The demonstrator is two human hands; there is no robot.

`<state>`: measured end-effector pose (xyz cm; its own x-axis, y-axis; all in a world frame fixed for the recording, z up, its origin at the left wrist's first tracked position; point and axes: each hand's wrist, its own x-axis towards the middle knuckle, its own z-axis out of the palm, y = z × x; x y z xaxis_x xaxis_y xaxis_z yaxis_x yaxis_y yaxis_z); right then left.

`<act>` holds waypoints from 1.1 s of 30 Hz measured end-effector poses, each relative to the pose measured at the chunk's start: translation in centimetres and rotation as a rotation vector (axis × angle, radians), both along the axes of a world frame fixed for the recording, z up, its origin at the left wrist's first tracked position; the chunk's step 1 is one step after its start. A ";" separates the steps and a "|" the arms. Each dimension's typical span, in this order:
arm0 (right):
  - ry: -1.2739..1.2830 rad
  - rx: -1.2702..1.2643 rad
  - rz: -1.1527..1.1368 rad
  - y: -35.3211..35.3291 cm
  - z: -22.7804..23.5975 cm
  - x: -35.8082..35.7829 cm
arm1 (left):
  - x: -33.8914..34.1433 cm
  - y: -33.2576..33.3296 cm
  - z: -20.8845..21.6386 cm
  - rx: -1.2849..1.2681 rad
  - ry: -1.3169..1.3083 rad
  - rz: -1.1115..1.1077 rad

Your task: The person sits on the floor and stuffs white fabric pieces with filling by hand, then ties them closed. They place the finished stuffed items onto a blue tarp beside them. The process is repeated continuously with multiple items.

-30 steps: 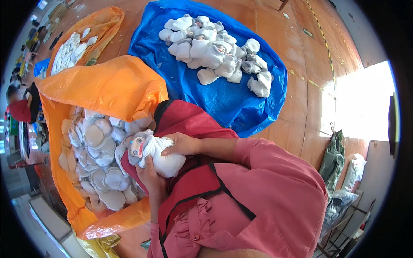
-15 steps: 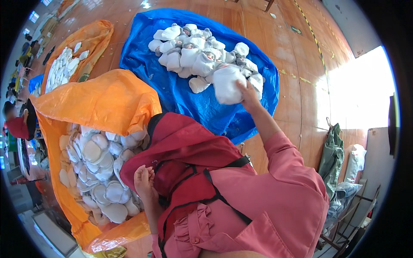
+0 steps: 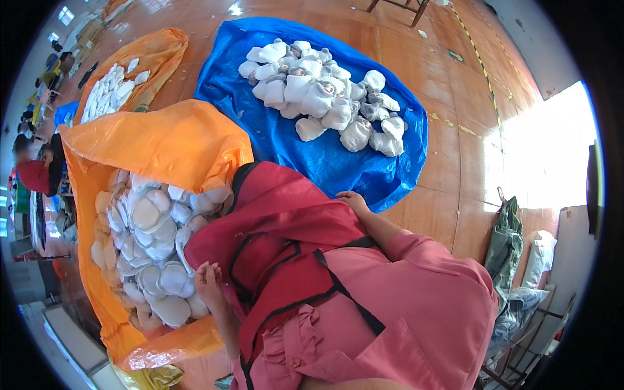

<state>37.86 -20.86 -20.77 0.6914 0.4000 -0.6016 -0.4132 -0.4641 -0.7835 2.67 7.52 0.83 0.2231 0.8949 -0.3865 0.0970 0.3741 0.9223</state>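
A pile of white stuffed plush pieces (image 3: 318, 97), some with grey parts and small faces, lies on a blue sheet-like sack (image 3: 286, 146) ahead of me. My right hand (image 3: 353, 200) is back by the edge of my red apron (image 3: 292, 201), near the blue sack's close edge, with nothing seen in it. Its fingers lie stretched, partly hidden by the apron. My left hand (image 3: 209, 285) hovers beside the orange sack (image 3: 91, 260), loosely bent, fingers slightly apart. White and cream flat, rounded fabric pieces (image 3: 153, 218) fill that sack, close to my left hand.
Another orange sack (image 3: 170, 49) with white pieces (image 3: 110, 91) lies at the far left. A person in red (image 3: 36, 175) is at the left edge. Green bags (image 3: 504, 240) and a metal rack (image 3: 520, 354) stand along the right wall. Wooden stool legs (image 3: 416, 13) show at the top.
My right hand has let go of a white plush piece onto the pile and drawn back toward my body. My left hand has shifted slightly down and left.
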 end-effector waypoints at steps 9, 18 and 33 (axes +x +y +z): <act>0.119 0.142 0.044 -4.3 -2.4 1.6 | -0.6 -2.2 -1.3 0.014 -0.122 0.090; 0.124 0.192 0.002 -8.4 -5.2 2.9 | -1.2 -2.2 -3.7 0.100 -0.046 0.067; -0.618 -0.718 0.872 -2.8 2.1 1.6 | -5.1 -2.9 -2.7 0.109 -0.074 0.208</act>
